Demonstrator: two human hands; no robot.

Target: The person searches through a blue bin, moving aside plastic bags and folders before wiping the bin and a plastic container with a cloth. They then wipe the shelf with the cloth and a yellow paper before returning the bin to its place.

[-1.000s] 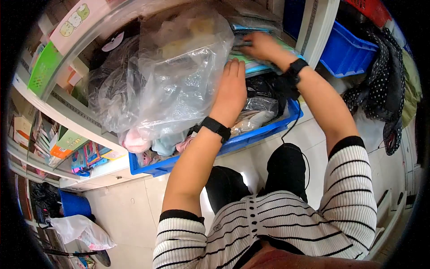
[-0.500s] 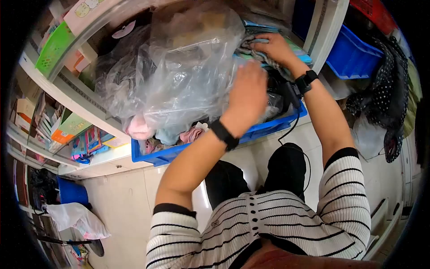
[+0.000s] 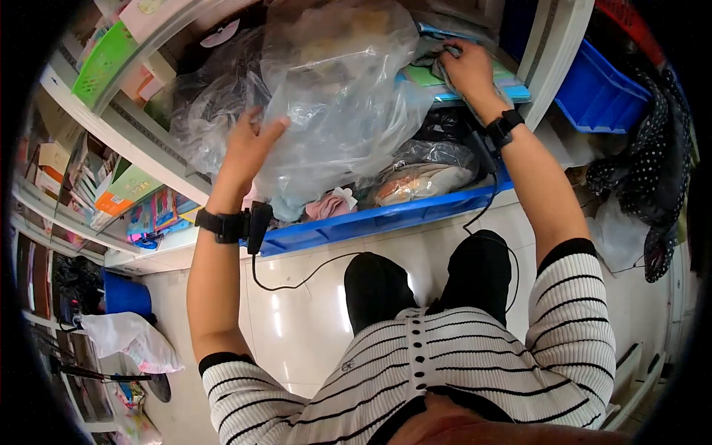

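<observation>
My left hand [image 3: 251, 144] is at the left edge of a large clear plastic bag [image 3: 326, 111], its thumb and fingers apart. The bag lies over a blue bin [image 3: 319, 236] of wrapped goods. Up at the right, my right hand [image 3: 467, 68] pinches a grey patterned cloth [image 3: 439, 63] above flat blue and green packets [image 3: 426, 76]. A pink fabric item [image 3: 331, 205] and a bagged beige item [image 3: 423, 184] show along the bin's front.
Another blue bin [image 3: 601, 89] stands at the right, beside a hanging black dotted cloth [image 3: 641, 174]. Shelves with a green basket [image 3: 104, 67] are at the left. Below them are a blue bucket [image 3: 126, 293] and a white bag [image 3: 130, 340] on the floor.
My left hand has moved left, from near my right hand to the plastic bag's left side, and its fingers have spread. My right hand has shifted slightly up with the cloth. The bagged beige item is now uncovered.
</observation>
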